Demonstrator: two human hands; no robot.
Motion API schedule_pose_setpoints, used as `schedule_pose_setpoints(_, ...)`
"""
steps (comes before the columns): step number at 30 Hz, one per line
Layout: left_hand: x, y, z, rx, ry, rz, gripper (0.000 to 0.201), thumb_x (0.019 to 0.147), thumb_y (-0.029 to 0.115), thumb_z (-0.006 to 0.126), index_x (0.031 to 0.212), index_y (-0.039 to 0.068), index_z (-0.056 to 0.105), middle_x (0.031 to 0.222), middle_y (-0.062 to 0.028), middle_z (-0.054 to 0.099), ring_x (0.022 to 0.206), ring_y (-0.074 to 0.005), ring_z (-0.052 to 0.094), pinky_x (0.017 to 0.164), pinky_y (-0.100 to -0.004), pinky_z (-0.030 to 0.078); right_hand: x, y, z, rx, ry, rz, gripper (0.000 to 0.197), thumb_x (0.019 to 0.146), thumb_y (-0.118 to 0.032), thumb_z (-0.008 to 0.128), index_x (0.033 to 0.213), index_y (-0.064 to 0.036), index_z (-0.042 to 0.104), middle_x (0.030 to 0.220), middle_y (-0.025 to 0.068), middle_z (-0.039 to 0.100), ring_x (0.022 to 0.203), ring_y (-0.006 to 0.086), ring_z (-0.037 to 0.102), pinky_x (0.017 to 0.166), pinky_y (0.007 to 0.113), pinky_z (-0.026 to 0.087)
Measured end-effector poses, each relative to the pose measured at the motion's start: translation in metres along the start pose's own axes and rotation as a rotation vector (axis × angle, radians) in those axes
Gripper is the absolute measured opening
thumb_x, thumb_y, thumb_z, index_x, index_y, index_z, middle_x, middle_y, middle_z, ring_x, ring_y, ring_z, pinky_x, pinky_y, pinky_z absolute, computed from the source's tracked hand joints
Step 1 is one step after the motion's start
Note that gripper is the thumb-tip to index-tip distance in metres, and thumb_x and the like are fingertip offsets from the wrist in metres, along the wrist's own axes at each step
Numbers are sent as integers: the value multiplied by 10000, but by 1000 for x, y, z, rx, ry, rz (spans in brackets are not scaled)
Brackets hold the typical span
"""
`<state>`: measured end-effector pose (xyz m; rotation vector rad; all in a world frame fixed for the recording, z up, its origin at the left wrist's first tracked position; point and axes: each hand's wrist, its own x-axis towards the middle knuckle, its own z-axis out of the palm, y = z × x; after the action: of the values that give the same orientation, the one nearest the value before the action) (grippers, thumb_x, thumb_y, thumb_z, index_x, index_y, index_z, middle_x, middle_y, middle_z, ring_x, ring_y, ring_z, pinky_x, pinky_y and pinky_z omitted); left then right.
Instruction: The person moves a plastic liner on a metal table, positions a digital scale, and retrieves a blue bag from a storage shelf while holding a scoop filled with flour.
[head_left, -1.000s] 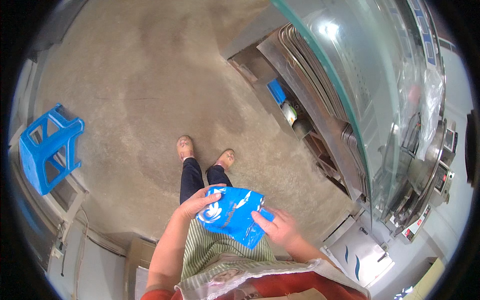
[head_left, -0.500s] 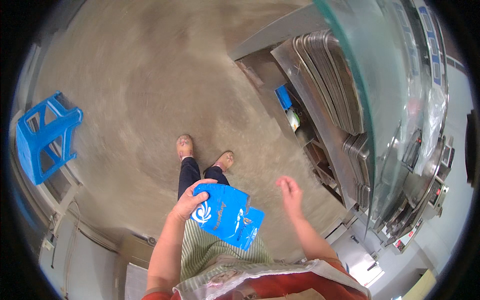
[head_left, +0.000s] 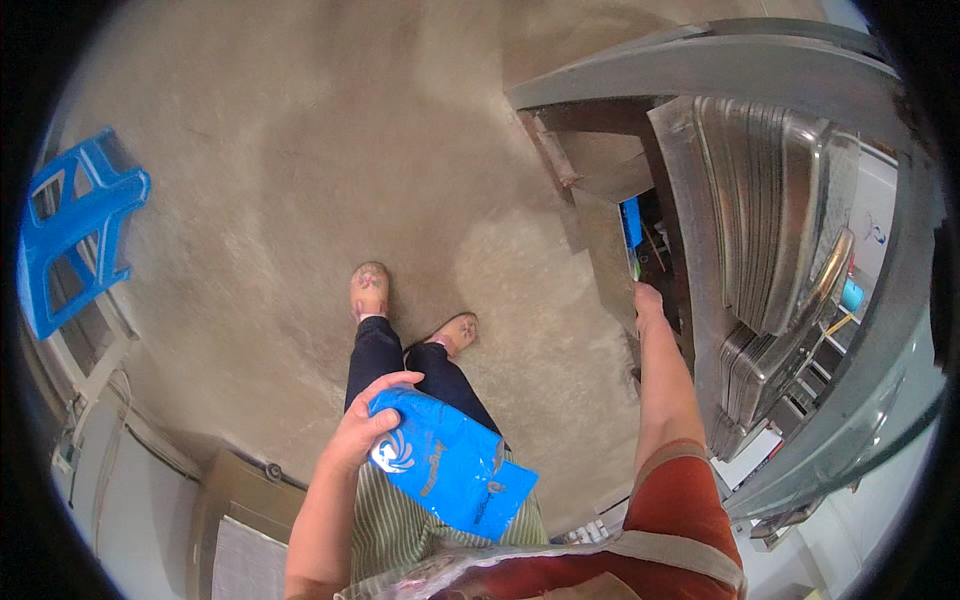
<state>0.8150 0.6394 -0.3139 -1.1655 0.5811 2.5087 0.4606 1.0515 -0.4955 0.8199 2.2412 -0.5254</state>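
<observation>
A flat blue plastic pouch [head_left: 452, 462] with a white swirl and a torn-looking edge hangs in front of my thighs. Its upper left corner is pinched between the thumb and fingers of my left hand [head_left: 362, 422]. My right arm stretches forward to the lower part of the metal rack on the right, where my right hand [head_left: 649, 302] is at the edge of a dark shelf opening [head_left: 657, 248]. The fingers of that hand are mostly hidden, so whether they touch anything cannot be seen. Just beyond them inside the opening is a blue item [head_left: 631, 222].
Metal trays [head_left: 755, 210] stand in a tight row on the rack above the opening. A thick grey rim [head_left: 720, 65] curves around the rack's top. A blue plastic stool [head_left: 80, 225] is at the left, and a brown box [head_left: 240, 498] at lower left. Concrete floor [head_left: 250, 180] lies ahead.
My right hand has moved right and forward, from over the floor to the shelf opening. The view has shifted toward the rack. My left hand keeps its hold on the pouch.
</observation>
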Motion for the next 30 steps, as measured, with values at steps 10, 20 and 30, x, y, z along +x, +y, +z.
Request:
schedule_pose_setpoints(10,28,-18,-6,-45,11,-41,713,677,382,794,1247,54,518,960,-4,556,889,-107,548,814,-241,452,-32,-59,4,-126,-318,331,362,837,-295,608,1112,-60,617,1110,127,624,947,250,608,772,437,484)
schedule_pose_setpoints(20,25,-8,11,-17,-28,-46,718,682,393,789,1249,51,512,962,-13,565,884,-112,560,809,-245,465,-1,14,-23,-580,-61,-542,164,887,-170,552,959,-29,597,782,89,643,734,281,600,670,394,467)
schedule_pose_setpoints(30,-28,32,38,-16,-60,49,727,688,413,788,1254,53,508,979,-17,563,903,-121,554,819,-252,465,-150,-26,-50,-895,382,-753,119,903,-157,484,911,-42,456,940,188,554,873,408,552,728,492,462)
